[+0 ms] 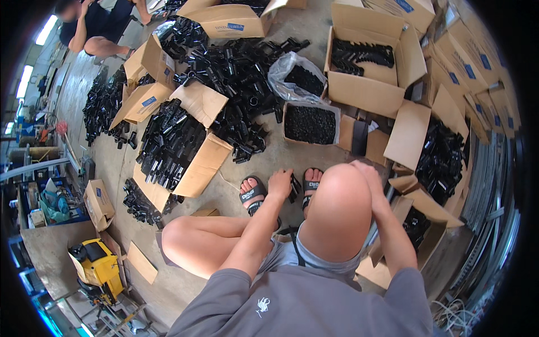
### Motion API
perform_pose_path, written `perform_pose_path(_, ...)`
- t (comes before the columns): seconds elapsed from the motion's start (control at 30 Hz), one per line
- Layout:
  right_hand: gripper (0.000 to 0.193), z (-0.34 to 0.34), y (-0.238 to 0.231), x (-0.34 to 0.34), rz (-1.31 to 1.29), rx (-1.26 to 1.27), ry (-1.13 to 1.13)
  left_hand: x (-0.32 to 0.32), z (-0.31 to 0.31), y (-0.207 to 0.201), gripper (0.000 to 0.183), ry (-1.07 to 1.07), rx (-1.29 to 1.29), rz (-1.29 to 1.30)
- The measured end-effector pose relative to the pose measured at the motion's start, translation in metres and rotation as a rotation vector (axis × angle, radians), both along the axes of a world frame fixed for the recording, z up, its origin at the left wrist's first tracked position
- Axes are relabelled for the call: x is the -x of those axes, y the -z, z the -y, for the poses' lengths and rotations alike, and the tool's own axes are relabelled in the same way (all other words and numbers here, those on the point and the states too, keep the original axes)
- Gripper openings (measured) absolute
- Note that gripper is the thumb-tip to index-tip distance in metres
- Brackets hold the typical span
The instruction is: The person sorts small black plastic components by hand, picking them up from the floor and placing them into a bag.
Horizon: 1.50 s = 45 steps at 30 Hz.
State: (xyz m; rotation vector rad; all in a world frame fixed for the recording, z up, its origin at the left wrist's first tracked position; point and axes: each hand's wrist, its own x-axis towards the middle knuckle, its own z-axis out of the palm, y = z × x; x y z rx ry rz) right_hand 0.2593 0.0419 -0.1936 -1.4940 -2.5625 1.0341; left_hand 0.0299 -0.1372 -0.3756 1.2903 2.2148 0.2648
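My left hand (279, 183) reaches down between my sandalled feet, its fingers closed on a black tubular fitting (295, 186). Against the far side of my raised right knee lies my right hand (366, 173); the knee hides most of its fingers, so I cannot tell what they do. Beyond my feet stands a box of small black pieces (310, 124). Behind it, a clear plastic bag (281, 73) holds more small black pieces. To the left, an open carton (203, 164) is heaped with black tubular fittings (168, 143).
A large pile of loose black fittings (236, 73) covers the floor ahead. An open carton (368, 92) holds rows of black parts. More cartons (466, 62) are stacked at right, beside long metal profiles (488, 196). A yellow machine (101, 267) stands at left. Another person (101, 28) sits far left.
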Motion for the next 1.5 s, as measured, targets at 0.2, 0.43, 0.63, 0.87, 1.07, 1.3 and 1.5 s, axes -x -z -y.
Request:
perform_pose_path(0.2,0.027,-0.008,0.033,0.053,-0.052,0.153,-0.004,0.009,-0.018,0.014,0.029,0.091,0.062,-0.034)
perform_pose_path(0.43,0.016,0.013,0.127,0.198,-0.319,-0.353,-0.794,0.024,-0.016,0.044,0.038,0.239,0.077,0.047)
perform_pose_path(0.63,0.015,0.013,0.176,0.283,-0.350,-0.846,-1.033,0.025,0.002,0.024,0.045,0.307,0.042,0.135)
perform_pose_path(0.87,0.016,0.011,0.174,0.277,-0.235,-0.671,-0.939,0.046,-0.001,-0.024,0.039,-0.093,0.010,0.425)
perform_pose_path(1.07,0.029,-0.013,0.082,0.246,-0.581,0.211,-0.091,0.068,-0.006,-0.034,0.031,-0.661,-0.079,1.130)
perform_pose_path(1.3,0.021,-0.066,-0.056,0.193,-0.874,0.974,0.402,0.103,-0.045,-0.147,0.037,-0.677,-0.579,1.735)
perform_pose_path(1.5,0.026,-0.046,-0.143,0.196,-1.019,0.866,0.297,0.111,-0.089,-0.274,0.041,-0.386,-0.785,1.571)
